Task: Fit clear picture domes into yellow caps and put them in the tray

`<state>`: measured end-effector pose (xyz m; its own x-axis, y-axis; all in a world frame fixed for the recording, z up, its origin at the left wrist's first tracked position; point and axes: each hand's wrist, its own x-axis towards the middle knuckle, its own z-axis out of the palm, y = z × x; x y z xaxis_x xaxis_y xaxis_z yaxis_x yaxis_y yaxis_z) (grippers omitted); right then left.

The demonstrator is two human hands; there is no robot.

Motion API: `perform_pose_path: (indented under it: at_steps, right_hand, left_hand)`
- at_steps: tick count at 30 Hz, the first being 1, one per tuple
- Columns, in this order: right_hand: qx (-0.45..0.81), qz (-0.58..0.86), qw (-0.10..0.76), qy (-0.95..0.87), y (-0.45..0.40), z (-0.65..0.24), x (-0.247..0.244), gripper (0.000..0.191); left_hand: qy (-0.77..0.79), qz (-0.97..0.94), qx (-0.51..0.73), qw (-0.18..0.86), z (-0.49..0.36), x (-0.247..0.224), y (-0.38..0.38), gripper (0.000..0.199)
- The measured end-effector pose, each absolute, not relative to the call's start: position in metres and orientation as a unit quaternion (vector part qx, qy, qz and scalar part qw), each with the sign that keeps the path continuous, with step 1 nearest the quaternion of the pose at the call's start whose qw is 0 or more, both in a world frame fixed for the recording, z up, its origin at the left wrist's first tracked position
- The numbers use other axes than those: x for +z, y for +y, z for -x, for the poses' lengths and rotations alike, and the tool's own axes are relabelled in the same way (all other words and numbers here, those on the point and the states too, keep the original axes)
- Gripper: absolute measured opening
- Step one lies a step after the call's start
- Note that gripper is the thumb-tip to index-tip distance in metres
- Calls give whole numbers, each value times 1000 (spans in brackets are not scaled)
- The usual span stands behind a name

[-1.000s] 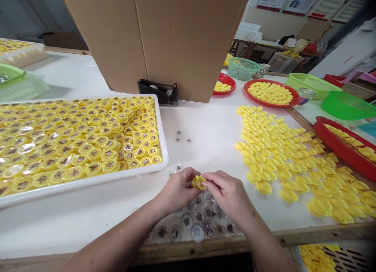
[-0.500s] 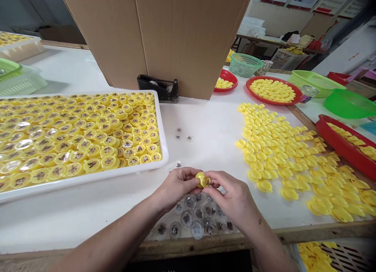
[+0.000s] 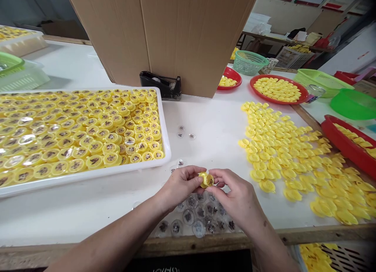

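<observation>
YELLOW PC. (image 3: 206, 180) IN L HAND (image 3: 181, 184), R HAND (image 3: 232, 185) AT ITS RIM

Clock dirs. below run from yellow pc., 12 = straight away from wearer. We find it raised above the near part of the white table (image 3: 211, 121), between both hands, its round face w/ dark print turned toward approx. 3 o'clock. L hand is closed in a pinch on it, thumb in front. R hand is partly curled, thumb & fingertips at the rim on the printed side; we can't tell whether it grips.

At 6 o'clock, partly under the hands, we note a cluster of clear discs (image 3: 188, 216) w/ dark prints. Three small discs (image 3: 180, 135) lie apart at 11 o'clock.

At approx. 10 o'clock we record a white tray (image 3: 166, 142) packed w/ yellow printed pcs. (image 3: 111, 148), overlapping in places. Black tape dispenser (image 3: 165, 88) sits at 11 o'clock, just beyond the tray's far R corner, before a tall cardboard box (image 3: 179, 37).

From 2 to 3 o'clock we see loose yellow pcs. (image 3: 289, 146) spread on the table, many overlapping. Red plate (image 3: 285, 102) w/ more of same: 1 o'clock, past the spread.
</observation>
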<state>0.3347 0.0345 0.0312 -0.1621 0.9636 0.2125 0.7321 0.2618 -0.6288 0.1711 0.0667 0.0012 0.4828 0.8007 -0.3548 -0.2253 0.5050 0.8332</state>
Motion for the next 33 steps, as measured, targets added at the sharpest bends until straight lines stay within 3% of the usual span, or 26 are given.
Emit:
perform_pose_path:
  at_steps: [11, 27, 33]
  right_hand:
    - [196, 537, 347, -743, 31, -333, 29, 24]
    - [147, 532, 333, -765, 33, -329, 29, 24]
    - [115, 537, 341, -763, 33, -318, 24, 27]
  left_hand:
    - [387, -424, 353, 739, -172, -1, 62, 37]
    - [384, -473, 356, 709, -173, 2, 56, 22]
    - [390, -453, 357, 718, -171, 1, 61, 39]
